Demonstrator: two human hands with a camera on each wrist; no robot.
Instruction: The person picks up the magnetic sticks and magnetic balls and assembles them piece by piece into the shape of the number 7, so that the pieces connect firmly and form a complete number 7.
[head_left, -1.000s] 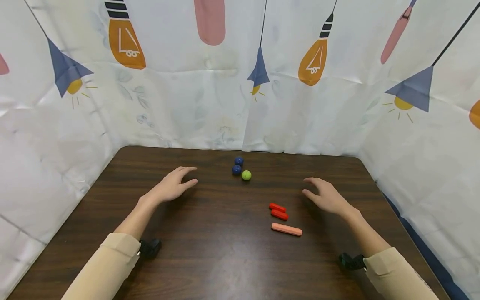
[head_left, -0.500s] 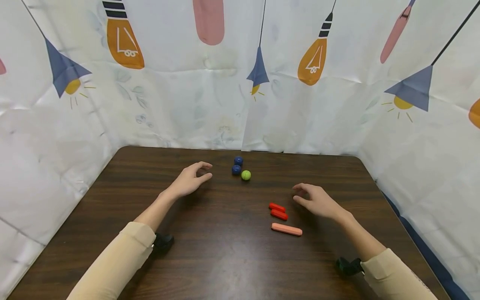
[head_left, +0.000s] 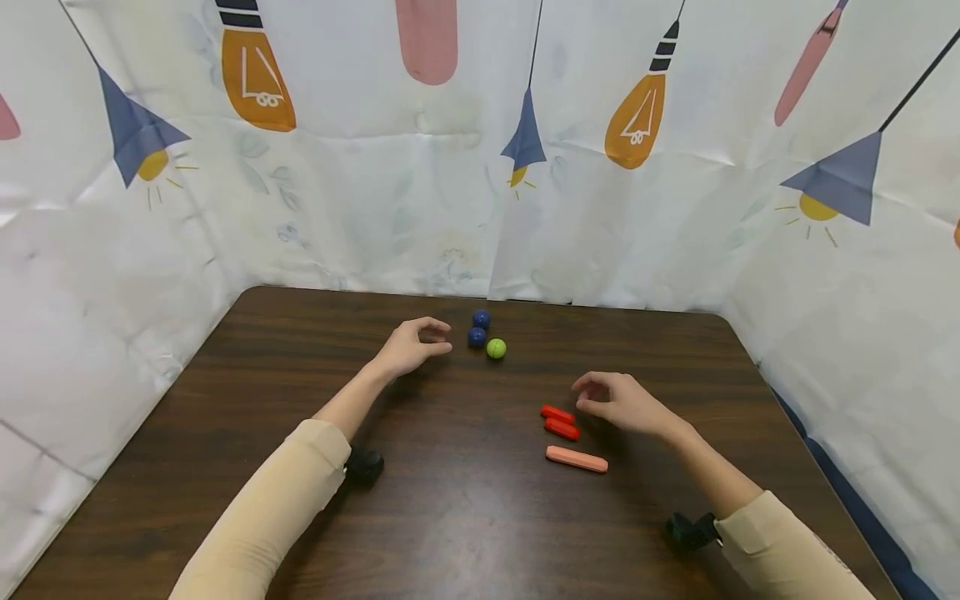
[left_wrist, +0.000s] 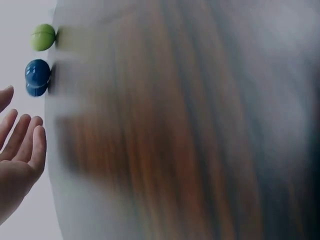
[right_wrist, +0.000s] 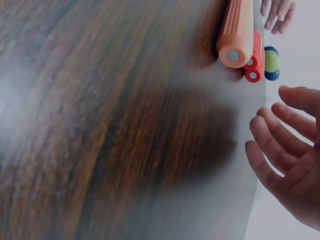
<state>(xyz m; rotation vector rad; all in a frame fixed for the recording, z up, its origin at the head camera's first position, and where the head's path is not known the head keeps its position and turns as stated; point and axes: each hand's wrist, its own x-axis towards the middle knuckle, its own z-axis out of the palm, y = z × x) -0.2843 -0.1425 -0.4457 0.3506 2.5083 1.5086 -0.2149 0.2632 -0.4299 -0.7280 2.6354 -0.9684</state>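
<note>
Two dark blue balls and a green ball with a seam line sit close together near the table's far edge. Just left of them hovers my left hand, fingers loosely bent, holding nothing. In the left wrist view the green ball and blue balls lie beyond the fingertips. My right hand, also holding nothing, has its fingertips beside two short red rods. A longer salmon-coloured ribbed rod lies nearer to me; its end shows a silver disc, as do the red ones.
All of it lies on a dark wood-grain table. White curtains printed with lamps and bulbs hang behind the table and along both sides. Each wrist carries a small black device.
My left hand has moved right and away from me, closer to the balls. My right hand has drifted left toward the red rods, its fingers bending more. The balls and rods stay in place.
</note>
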